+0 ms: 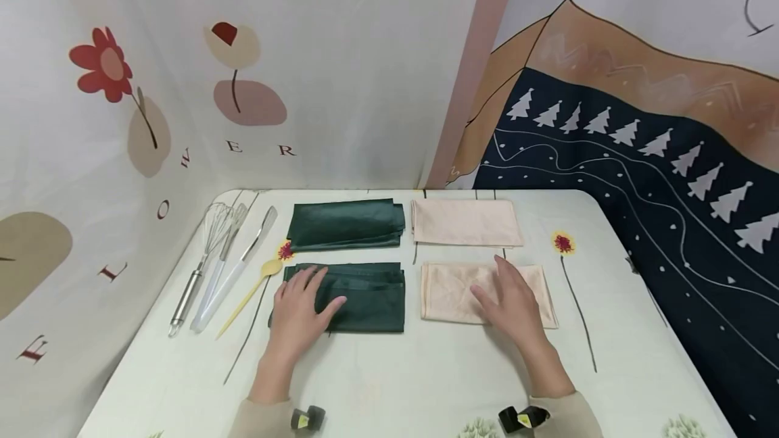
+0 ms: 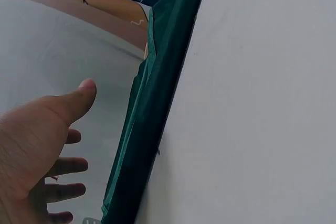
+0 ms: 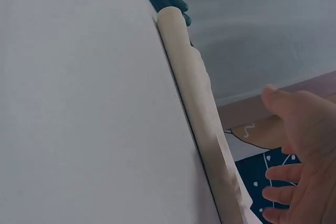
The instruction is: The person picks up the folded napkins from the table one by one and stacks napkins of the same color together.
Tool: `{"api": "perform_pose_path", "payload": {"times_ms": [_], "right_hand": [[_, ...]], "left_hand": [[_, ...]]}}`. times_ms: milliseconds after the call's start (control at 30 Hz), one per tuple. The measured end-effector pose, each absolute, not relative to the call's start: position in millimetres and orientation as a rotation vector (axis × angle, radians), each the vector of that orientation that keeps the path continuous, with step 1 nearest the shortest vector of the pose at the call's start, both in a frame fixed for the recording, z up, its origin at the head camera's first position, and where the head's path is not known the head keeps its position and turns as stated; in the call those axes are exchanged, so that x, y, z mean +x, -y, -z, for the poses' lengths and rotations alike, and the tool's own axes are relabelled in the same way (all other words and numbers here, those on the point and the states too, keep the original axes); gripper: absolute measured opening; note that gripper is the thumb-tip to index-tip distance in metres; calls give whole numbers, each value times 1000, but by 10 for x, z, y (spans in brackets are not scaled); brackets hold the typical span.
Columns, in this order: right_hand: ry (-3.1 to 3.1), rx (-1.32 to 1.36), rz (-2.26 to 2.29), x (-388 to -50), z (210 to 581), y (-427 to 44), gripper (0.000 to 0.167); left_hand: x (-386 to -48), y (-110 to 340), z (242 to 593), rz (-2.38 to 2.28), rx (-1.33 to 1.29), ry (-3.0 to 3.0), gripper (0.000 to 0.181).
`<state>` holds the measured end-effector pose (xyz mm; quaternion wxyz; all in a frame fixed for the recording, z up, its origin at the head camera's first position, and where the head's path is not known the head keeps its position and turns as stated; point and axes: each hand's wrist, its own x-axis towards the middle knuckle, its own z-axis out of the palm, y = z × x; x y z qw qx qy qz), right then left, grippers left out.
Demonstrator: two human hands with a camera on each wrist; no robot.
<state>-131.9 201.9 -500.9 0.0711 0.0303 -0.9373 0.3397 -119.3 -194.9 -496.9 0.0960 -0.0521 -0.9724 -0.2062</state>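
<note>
Over the left part of the nearer dark green folded cloth [image 1: 371, 301] is my left hand [image 1: 298, 313], fingers spread and holding nothing. The left wrist view shows a gap between that hand [image 2: 37, 150] and the folded edge of the green cloth [image 2: 157, 98]. My right hand [image 1: 514, 306] hovers above the nearer pale pink folded cloth [image 1: 449, 293], its fingers apart and bare. In the right wrist view the pink cloth's thick fold [image 3: 191, 93] lies flat, apart from the hand. Behind them lie another green folded cloth [image 1: 343, 223] and another pink one [image 1: 465, 223].
At the left of the table [image 1: 377, 391] lie a wire whisk [image 1: 193, 289], white-handled tongs [image 1: 222, 286] and a yellow spoon [image 1: 271, 267]. Patterned fabric walls [image 1: 365, 86] stand behind and at both sides. Flowers are printed on the tabletop.
</note>
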Motion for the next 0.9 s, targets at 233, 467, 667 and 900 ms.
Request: {"api": "perform_pose_path", "payload": {"times_ms": [233, 467, 667, 900], "right_hand": [[2613, 88, -1314, -1357, 4975, -1937, 68], [2578, 79, -1478, -1383, 5003, -1823, 65], [2595, 97, -1511, -1419, 5060, -1690, 64], [2559, 125, -1588, -1444, 5088, -1527, 58]], "left_hand": [[-1208, 2049, 4996, 703, -70, 2797, 66], [-1211, 2167, 5018, 787, 57, 2815, 66], [-1223, 2248, 5016, 838, 189, 2867, 68], [-1232, 2356, 5058, 875, 242, 2875, 70]]}}
